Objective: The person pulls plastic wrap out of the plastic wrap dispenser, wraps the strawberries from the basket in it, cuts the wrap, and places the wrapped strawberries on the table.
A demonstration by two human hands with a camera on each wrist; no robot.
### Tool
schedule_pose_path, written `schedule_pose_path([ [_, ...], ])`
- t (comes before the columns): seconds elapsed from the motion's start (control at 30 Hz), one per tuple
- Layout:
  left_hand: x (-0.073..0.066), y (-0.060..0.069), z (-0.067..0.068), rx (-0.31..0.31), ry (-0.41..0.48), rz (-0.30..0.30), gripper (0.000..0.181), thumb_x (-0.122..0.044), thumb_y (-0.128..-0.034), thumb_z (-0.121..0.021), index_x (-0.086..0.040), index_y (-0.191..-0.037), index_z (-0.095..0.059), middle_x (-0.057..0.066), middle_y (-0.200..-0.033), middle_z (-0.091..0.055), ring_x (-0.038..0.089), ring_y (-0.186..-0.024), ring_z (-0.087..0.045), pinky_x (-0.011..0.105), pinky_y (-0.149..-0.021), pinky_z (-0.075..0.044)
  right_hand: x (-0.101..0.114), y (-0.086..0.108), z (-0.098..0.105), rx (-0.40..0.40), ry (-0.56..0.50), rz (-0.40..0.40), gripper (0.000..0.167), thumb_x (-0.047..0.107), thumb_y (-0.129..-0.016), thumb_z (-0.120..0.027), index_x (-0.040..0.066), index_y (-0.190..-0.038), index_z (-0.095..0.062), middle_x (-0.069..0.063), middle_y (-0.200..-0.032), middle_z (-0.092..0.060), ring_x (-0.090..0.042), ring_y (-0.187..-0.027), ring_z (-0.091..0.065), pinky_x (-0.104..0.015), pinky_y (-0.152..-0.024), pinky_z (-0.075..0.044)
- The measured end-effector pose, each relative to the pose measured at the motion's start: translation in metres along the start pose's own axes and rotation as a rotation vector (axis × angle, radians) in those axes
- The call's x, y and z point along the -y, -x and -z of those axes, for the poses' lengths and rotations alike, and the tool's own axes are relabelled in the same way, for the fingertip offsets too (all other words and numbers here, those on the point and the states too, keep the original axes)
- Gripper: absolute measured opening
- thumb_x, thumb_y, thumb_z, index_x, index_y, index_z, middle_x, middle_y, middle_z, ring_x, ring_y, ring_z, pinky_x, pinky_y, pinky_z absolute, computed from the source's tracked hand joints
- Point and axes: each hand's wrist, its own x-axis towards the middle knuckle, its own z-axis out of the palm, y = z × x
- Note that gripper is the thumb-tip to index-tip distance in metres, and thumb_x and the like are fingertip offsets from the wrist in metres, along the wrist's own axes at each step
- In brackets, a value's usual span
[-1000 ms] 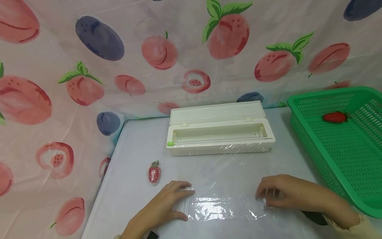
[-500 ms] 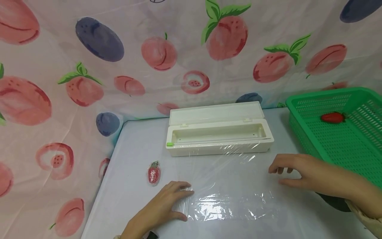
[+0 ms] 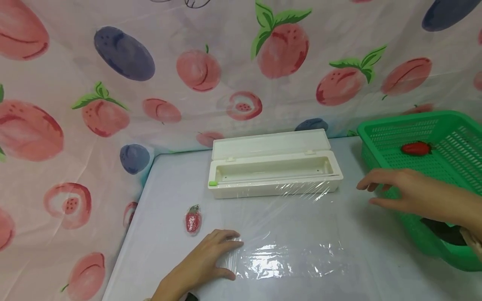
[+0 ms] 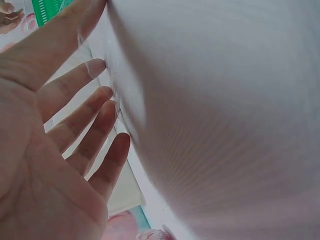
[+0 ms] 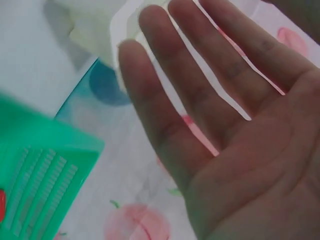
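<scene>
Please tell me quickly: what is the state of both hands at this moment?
Left hand: open, touching the left edge of the clear film.
Right hand: open, holding nothing, near the green basket.

The table (image 3: 162,188) before you was white, the box (image 3: 241,192) cream-white with a lime-green tab (image 3: 213,183). Your film (image 3: 263,261) was clear, your basket (image 3: 448,169) green, both strawberries (image 3: 193,221) red. Coral and dark-blue fruit (image 3: 198,71) patterned the pale-pink backdrop (image 3: 222,29).

Film (image 3: 271,261) before box (image 3: 273,167), fruit (image 3: 193,221) left, basket (image 3: 399,127) right
</scene>
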Motion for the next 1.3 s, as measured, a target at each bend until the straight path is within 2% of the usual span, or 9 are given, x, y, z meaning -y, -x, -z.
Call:
schedule_pose_path([
  [0.13,0.001,0.0,0.0,-0.01,-0.001,-0.012,0.07,-0.045,-0.0711,-0.084,-0.02,-0.133,-0.063,-0.004,-0.141,-0.053,0.017,-0.128,-0.048,0.041,-0.107,-0.043,-0.012,0.0,0.004,-0.124,0.062,0.055,0.048,0.007,-0.064,-0.091,0.023,-0.103,-0.068,0.021,-0.091,-0.063,0.009,-0.08,-0.054,-0.017,-0.062,-0.051],
  [0.47,0.0,0.001,-0.001,-0.022,0.001,-0.043,0.07,-0.047,-0.0723,-0.081,-0.018,-0.133,-0.063,0.0,-0.14,-0.053,0.019,-0.127,-0.049,0.04,-0.107,-0.044,-0.046,-0.002,0.011,-0.203,0.065,0.043,0.051,-0.002,-0.062,-0.089,0.022,-0.101,-0.069,0.019,-0.089,-0.064,0.007,-0.079,-0.057,-0.013,-0.061,-0.05],
  [0.67,-0.001,0.001,0.001,-0.018,0.006,-0.032,0.069,-0.045,-0.0725,-0.083,-0.019,-0.133,-0.062,-0.001,-0.14,-0.053,0.018,-0.127,-0.049,0.039,-0.107,-0.043,-0.066,-0.005,0.021,-0.186,0.119,-0.078,0.043,0.002,-0.068,-0.088,0.02,-0.102,-0.07,0.009,-0.092,-0.066,0.007,-0.078,-0.055,-0.018,-0.062,-0.05],
  [0.83,0.0,0.001,0.002,-0.013,0.011,-0.021,0.069,-0.045,-0.0726,-0.083,-0.019,-0.134,-0.063,-0.002,-0.14,-0.053,0.018,-0.127,-0.049,0.039,-0.107,-0.044,-0.082,-0.008,0.025,-0.165,0.125,-0.138,0.038,0.0,-0.072,-0.085,0.015,-0.104,-0.071,0.001,-0.099,-0.069,0.006,-0.076,-0.055,-0.022,-0.062,-0.053],
  [1.03,0.002,0.001,0.002,-0.003,0.026,-0.001,0.068,-0.046,-0.0737,-0.082,-0.02,-0.134,-0.063,-0.003,-0.141,-0.052,0.018,-0.127,-0.048,0.039,-0.108,-0.043,-0.099,-0.013,0.026,-0.113,0.115,-0.212,0.034,0.0,-0.078,-0.08,0.008,-0.11,-0.07,-0.011,-0.105,-0.068,-0.008,-0.075,-0.064,-0.026,-0.061,-0.053],
  [1.13,0.002,0.001,0.001,0.006,0.03,0.007,0.068,-0.047,-0.0738,-0.081,-0.02,-0.134,-0.063,-0.004,-0.141,-0.052,0.017,-0.128,-0.048,0.039,-0.108,-0.043,-0.108,-0.014,0.027,-0.065,0.109,-0.261,0.032,0.002,-0.083,-0.077,0.004,-0.114,-0.068,-0.017,-0.109,-0.067,-0.019,-0.081,-0.065,-0.028,-0.062,-0.053],
  [1.2,0.002,0.001,0.0,0.01,0.028,0.009,0.069,-0.048,-0.0739,-0.08,-0.02,-0.134,-0.063,-0.004,-0.141,-0.052,0.018,-0.128,-0.048,0.039,-0.108,-0.043,-0.115,-0.014,0.028,-0.036,0.108,-0.279,0.032,0.003,-0.085,-0.075,0.0,-0.116,-0.067,-0.021,-0.112,-0.065,-0.028,-0.086,-0.066,-0.031,-0.063,-0.053],
  [1.3,0.002,0.001,0.001,0.01,0.024,0.006,0.069,-0.049,-0.0742,-0.08,-0.02,-0.134,-0.062,-0.004,-0.142,-0.051,0.017,-0.128,-0.048,0.039,-0.109,-0.042,-0.126,-0.014,0.027,-0.028,0.135,-0.278,0.034,0.003,-0.084,-0.075,-0.004,-0.116,-0.066,-0.026,-0.112,-0.065,-0.032,-0.088,-0.065,-0.033,-0.063,-0.052],
])
